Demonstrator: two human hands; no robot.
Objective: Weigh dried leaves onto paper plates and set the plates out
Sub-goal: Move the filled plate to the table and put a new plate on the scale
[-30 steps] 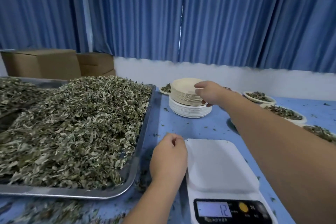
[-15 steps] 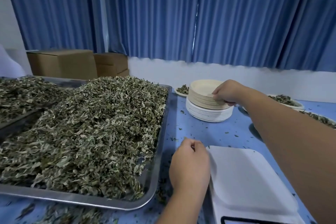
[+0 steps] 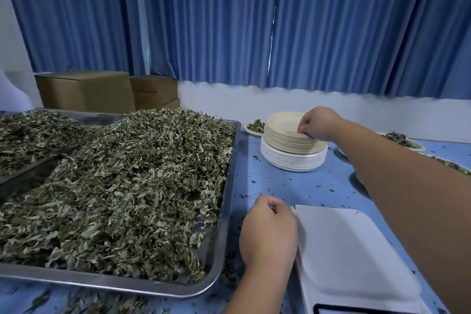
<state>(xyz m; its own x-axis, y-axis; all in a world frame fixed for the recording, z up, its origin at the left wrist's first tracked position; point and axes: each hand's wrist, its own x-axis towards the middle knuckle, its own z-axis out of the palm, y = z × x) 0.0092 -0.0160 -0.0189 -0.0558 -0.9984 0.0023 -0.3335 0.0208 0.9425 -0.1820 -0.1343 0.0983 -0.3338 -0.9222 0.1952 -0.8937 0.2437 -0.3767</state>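
— The right hand (image 3: 317, 122) pinches the top rim of the plate stack (image 3: 285, 135) at twelve o'clock. Nested plates could lift together, or the stack could tip.
— And the left hand (image 3: 270, 234)?
— It's curled beside the scale (image 3: 351, 250) at five o'clock; I cannot tell if it holds anything. The dried leaves (image 3: 132, 186) are heaped at nine, so a careless sweep could spill them.
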